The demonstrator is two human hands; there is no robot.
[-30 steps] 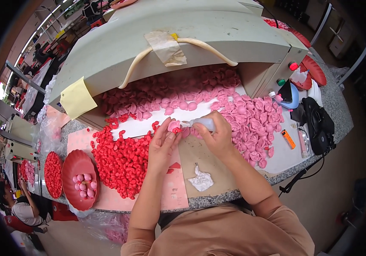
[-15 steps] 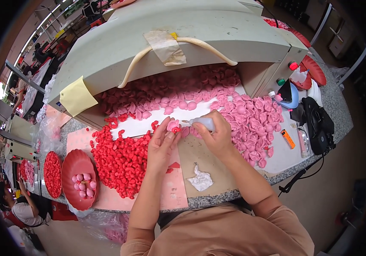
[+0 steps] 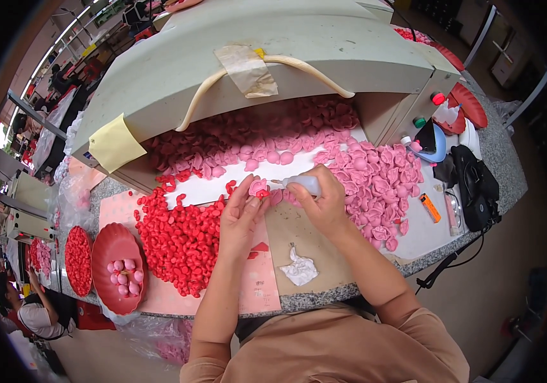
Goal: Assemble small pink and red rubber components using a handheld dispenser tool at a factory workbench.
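The flat brown board (image 3: pixel 286 236) gave open room on the near side of the left hand (image 3: pixel 241 210) and right hand (image 3: pixel 326 203), broken by a crumpled white tissue (image 3: pixel 299 269). A heap of curved red pieces (image 3: pixel 181 242) blocked the way left and a heap of cupped pink petals (image 3: pixel 375 185) the way right, while a translucent squeeze bottle (image 3: pixel 305 185) nearly bridged the hands. Beyond, a flat white strip (image 3: pixel 289 171) led beneath the grey metal hood (image 3: pixel 312 32), past which more pink petals crowded the opening.
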